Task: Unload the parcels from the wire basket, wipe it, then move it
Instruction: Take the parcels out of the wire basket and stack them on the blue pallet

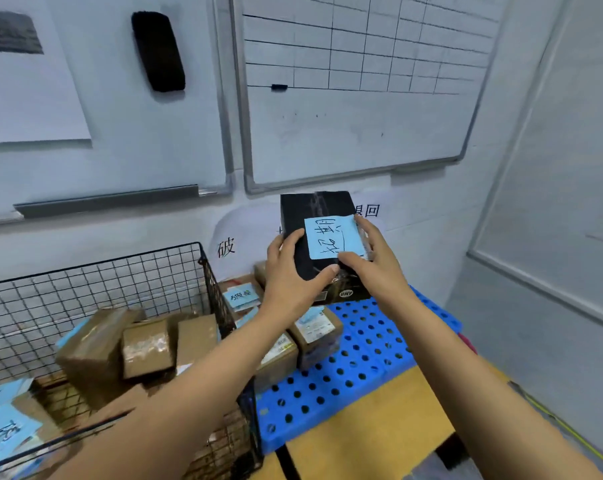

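Head cam (the only view): your left hand and right hand both grip the black rectangular carton with a blue handwritten note taped on top. Left fingers wrap its left edge. Right fingers lie along the right side, thumb across the near edge. Neither hand has anything else in it.

The carton is out of the black wire mesh basket, over the back of the blue perforated plastic pallet, near the wall. I can't tell if its base has touched down yet.

Handling, as a judgement: it's a rigid box, probably moderate weight since you're using two hands. The tape looks glossy, so it may be slippery. Grip the bare side edges, not the note (paper could peel).

Several tan cardboard parcels remain in the basket, some tipped against each other. Take the top ones by opposite faces. Small taped cardboard boxes already sit on the pallet just left of your forearms, so leave them clearance.

Unloading is partway; wiping hasn't started.
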